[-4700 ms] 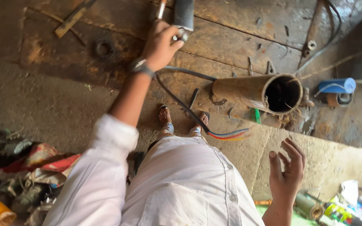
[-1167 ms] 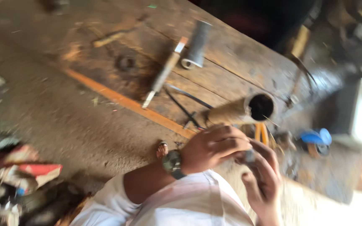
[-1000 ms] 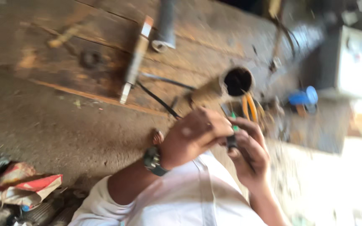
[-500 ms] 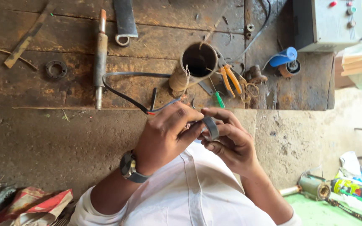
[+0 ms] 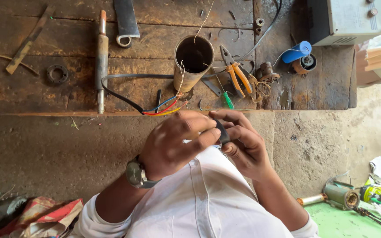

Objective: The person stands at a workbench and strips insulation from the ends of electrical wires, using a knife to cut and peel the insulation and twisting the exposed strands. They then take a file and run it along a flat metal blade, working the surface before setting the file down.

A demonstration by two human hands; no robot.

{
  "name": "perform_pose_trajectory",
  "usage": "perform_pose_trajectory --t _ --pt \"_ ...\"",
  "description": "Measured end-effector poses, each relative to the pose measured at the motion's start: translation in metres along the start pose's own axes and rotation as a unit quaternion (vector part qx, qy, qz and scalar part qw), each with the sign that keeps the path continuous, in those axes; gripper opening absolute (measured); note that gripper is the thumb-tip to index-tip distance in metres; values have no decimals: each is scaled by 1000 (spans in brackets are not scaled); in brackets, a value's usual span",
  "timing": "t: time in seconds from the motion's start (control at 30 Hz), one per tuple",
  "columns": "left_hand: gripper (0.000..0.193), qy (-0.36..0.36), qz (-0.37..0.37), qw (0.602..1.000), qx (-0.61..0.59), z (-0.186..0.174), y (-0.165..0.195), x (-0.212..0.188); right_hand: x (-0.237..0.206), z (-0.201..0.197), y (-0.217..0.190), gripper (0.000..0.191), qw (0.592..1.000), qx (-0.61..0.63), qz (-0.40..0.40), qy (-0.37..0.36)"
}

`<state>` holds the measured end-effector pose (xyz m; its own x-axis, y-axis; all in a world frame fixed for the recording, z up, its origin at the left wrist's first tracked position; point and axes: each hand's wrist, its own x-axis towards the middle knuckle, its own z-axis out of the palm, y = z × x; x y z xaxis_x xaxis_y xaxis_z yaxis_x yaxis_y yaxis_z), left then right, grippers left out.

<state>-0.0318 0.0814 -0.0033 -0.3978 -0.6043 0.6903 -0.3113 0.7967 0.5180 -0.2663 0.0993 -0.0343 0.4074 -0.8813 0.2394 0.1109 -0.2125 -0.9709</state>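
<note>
My left hand [image 5: 175, 143] and my right hand [image 5: 243, 143] meet in front of my chest, both closed on a small black roll of tape [image 5: 222, 132] held between the fingers. A watch sits on my left wrist. Just beyond the hands, a black cable [image 5: 120, 94] ends in blue, red and yellow wires [image 5: 164, 109] at the edge of the wooden bench [image 5: 45, 94]. A rusty metal cylinder [image 5: 193, 59] stands open-ended on the bench behind those wires.
On the bench lie orange-handled pliers [image 5: 239, 77], a green screwdriver [image 5: 228, 100], a long metal shaft [image 5: 101, 57], a flat wrench [image 5: 125, 22], a ring [image 5: 57, 73] and a blue tape roll [image 5: 297, 52]. A grey box [image 5: 347, 20] sits at the right. Clutter lies on the floor.
My left hand came back from the far bench to my chest and joined the right hand on the black tape roll. The view swung and steadied over the bench.
</note>
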Motion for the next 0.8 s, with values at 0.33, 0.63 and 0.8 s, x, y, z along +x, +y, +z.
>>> perform_pose_trajectory --t 0.33,0.63,0.8 --pt "27 17 -32 995 90 14 7 0 11 -18 1 40 987 152 36 -37" --pt "28 51 -172 983 31 32 19 16 14 -42 10 27 997 59 -5 -49" --pt "29 56 -109 988 89 34 27 18 18 -52 5 35 994 77 5 -76"
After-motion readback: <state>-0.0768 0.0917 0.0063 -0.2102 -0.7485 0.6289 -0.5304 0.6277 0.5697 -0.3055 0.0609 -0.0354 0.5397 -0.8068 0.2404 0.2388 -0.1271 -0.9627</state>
